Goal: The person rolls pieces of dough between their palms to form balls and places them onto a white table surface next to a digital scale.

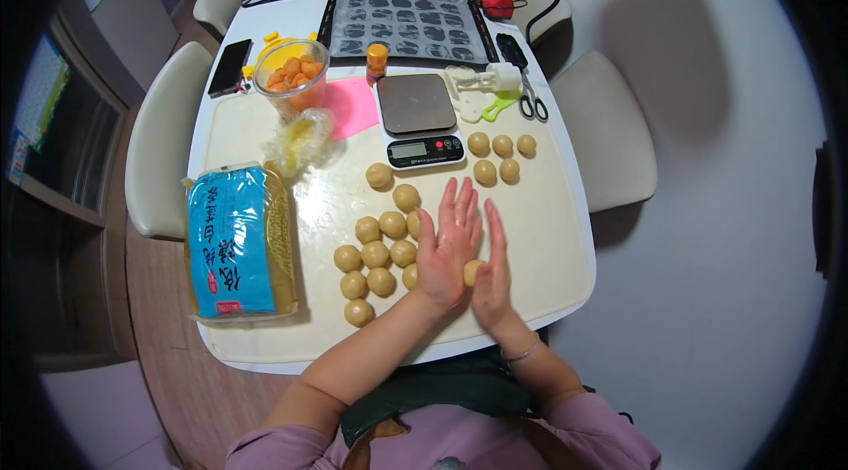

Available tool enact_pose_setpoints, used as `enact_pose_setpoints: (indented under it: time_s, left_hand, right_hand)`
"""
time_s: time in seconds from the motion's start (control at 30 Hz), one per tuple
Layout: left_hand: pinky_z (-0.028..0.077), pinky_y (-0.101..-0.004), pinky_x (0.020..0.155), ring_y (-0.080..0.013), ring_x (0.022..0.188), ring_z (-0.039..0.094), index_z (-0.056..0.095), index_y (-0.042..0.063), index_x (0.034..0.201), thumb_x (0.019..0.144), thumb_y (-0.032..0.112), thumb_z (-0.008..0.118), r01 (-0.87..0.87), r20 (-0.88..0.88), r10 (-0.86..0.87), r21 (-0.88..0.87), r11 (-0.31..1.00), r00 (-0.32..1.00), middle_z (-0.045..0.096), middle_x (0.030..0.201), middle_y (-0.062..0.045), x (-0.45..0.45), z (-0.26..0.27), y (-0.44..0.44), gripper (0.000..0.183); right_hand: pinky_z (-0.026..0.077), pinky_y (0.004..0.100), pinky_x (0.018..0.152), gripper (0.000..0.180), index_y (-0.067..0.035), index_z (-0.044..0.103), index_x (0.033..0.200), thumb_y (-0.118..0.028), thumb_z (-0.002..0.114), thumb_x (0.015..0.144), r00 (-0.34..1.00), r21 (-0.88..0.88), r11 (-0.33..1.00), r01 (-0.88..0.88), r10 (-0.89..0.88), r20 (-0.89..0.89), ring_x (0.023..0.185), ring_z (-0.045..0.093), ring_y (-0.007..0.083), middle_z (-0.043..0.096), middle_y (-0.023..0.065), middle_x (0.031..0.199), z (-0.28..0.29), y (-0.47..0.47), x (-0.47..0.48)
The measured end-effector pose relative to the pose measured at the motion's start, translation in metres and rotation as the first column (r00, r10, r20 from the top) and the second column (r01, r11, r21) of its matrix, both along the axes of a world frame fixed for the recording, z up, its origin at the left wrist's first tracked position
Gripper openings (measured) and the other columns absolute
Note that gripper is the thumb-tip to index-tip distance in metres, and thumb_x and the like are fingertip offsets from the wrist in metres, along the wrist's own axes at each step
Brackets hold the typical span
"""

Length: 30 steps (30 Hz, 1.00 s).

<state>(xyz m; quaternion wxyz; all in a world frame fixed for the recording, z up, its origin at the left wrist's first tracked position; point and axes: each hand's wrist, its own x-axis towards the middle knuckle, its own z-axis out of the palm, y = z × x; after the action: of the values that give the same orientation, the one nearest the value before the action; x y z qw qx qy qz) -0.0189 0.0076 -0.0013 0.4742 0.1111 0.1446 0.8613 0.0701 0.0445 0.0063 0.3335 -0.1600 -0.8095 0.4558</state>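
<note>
Between my left hand (448, 258) and my right hand (493, 271) a tan paste ball (472, 273) is pressed at the palms; the fingers of both hands point away from me and do not curl round it. To the left of my left hand lie several similar balls (375, 254) on a cream mat (543, 258), some partly hidden by that hand. Several smaller balls (502, 145) lie beyond my fingertips, right of a digital kitchen scale (417, 105) with nothing on its plate. A large blue-labelled bag of yellowish paste (238, 241) rests at the left.
Behind the scale lies a lined baking tray (407, 26). A plastic tub of orange balls (291, 76), crumpled plastic wrap (298, 142), a pink sheet (351, 107) and an orange-capped bottle (376, 64) stand or lie left of it. Scissors (532, 99) and a white plunger mould (490, 78) lie right.
</note>
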Motion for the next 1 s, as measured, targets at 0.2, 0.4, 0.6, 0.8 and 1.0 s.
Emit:
enact_pose_setpoints:
  time_s: [0.2,0.4,0.6,0.8,1.0]
  left_hand:
    - [0.009,-0.0405,0.123,-0.0243,0.152,0.010,0.010,0.013,0.158,0.103,0.061,0.015,0.138,0.029,-0.136,-0.067,0.988,0.990,0.014,0.164,-0.012,0.030,-0.007,0.001,0.073]
    - [-0.001,-0.0419,0.123,-0.0286,0.153,-0.002,0.005,0.015,0.159,0.101,0.064,0.013,0.093,0.019,-0.093,-0.025,0.995,0.996,0.004,0.165,-0.014,0.018,-0.003,-0.002,0.077]
    - [0.008,-0.0393,0.123,-0.0213,0.153,0.007,0.011,0.017,0.159,0.099,0.068,0.021,0.010,0.087,-0.009,-0.006,1.000,0.996,0.011,0.165,-0.007,0.000,-0.003,0.001,0.080]
    - [0.004,-0.0410,0.123,-0.0229,0.153,0.004,0.008,0.015,0.159,0.102,0.060,0.020,-0.138,-0.291,0.120,-0.041,0.990,0.949,0.008,0.166,-0.009,0.014,-0.006,0.003,0.073]
    - [-0.001,-0.0416,0.122,-0.0234,0.154,0.002,0.005,0.014,0.159,0.103,0.058,0.018,-0.142,-0.450,0.113,-0.030,0.989,0.886,0.006,0.167,-0.007,0.022,-0.009,0.004,0.072]
  right_hand:
    - [0.017,0.0429,0.120,0.085,0.007,0.020,0.153,-0.061,0.020,0.102,0.982,-0.217,0.976,0.029,-0.068,-0.178,0.148,0.024,0.0334,0.025,0.0240,0.159,0.009,-0.005,-0.006]
    - [0.012,0.0422,0.122,0.085,0.004,0.018,0.155,-0.063,0.020,0.101,0.946,-0.471,0.882,0.031,-0.178,-0.271,0.150,0.016,0.0313,0.019,0.0216,0.161,-0.002,0.028,-0.026]
    - [0.006,0.0414,0.123,0.085,0.000,0.016,0.156,-0.065,0.020,0.101,0.987,-0.450,0.889,-0.084,0.011,-0.162,0.153,0.008,0.0291,0.013,0.0192,0.164,-0.011,-0.013,-0.002]
    - [0.002,0.0423,0.124,0.087,-0.003,0.019,0.156,-0.068,0.019,0.099,0.894,-0.757,0.579,-0.302,-0.103,-0.435,0.153,0.005,0.0280,0.012,0.0170,0.164,0.040,-0.017,-0.007]
    - [0.008,0.0438,0.123,0.073,-0.001,0.022,0.155,-0.055,0.018,0.105,0.901,-0.824,0.555,-0.117,-0.289,-0.323,0.152,0.009,0.0268,0.018,0.0165,0.162,0.015,0.025,-0.032]
